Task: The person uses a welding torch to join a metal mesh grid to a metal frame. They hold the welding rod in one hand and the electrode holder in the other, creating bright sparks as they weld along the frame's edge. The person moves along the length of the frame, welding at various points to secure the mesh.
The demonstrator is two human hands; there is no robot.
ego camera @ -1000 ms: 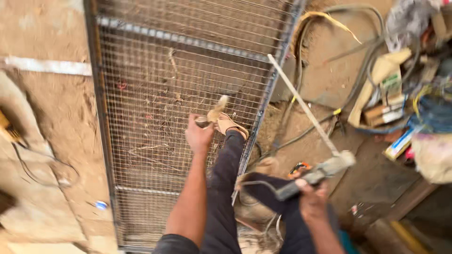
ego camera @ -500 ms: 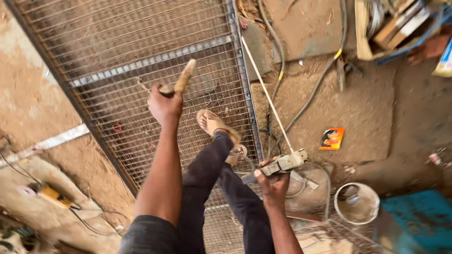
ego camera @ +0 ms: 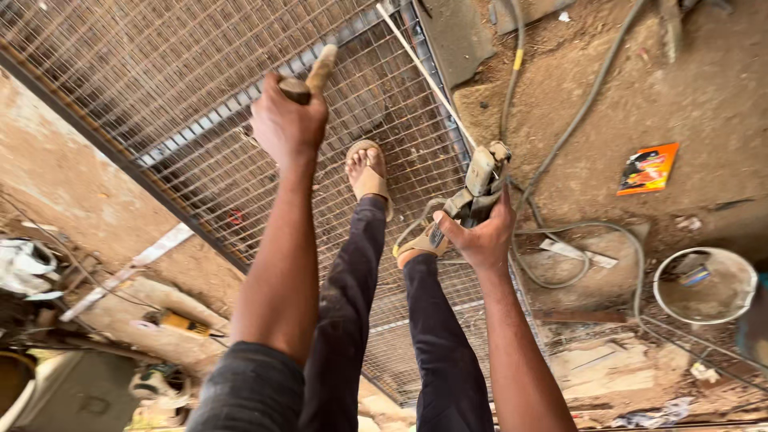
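the left hand (ego camera: 288, 120) is raised out in front on a nearly straight arm, fingers curled tight into a fist around a wooden handle (ego camera: 322, 68). the pale end of that handle sticks up past the knuckles, tilted to the right; whatever is at its other end is hidden behind the hand. the back of the hand faces the viewer.

the right hand (ego camera: 482, 236) sits lower and further right, arm bent a little, wrist turned so the palm faces up toward the head. its fingers wrap closed around the grip of a welding holder (ego camera: 476, 186), the thumb lying along the near side. the holder's clamp points up and away, and a thin pale rod (ego camera: 424, 72) runs from it slanting up to the left, across the edge of the wire mesh panel (ego camera: 160, 96).

that panel lies flat on the dirt floor (ego camera: 704, 96) under both hands. a sandalled foot (ego camera: 368, 172) is planted on the mesh between the hands. a grey cable (ego camera: 588, 96) trails over the ground beside the holder, with an orange packet (ego camera: 648, 168) well off to the right and a round bucket (ego camera: 704, 288) nearer the right edge.
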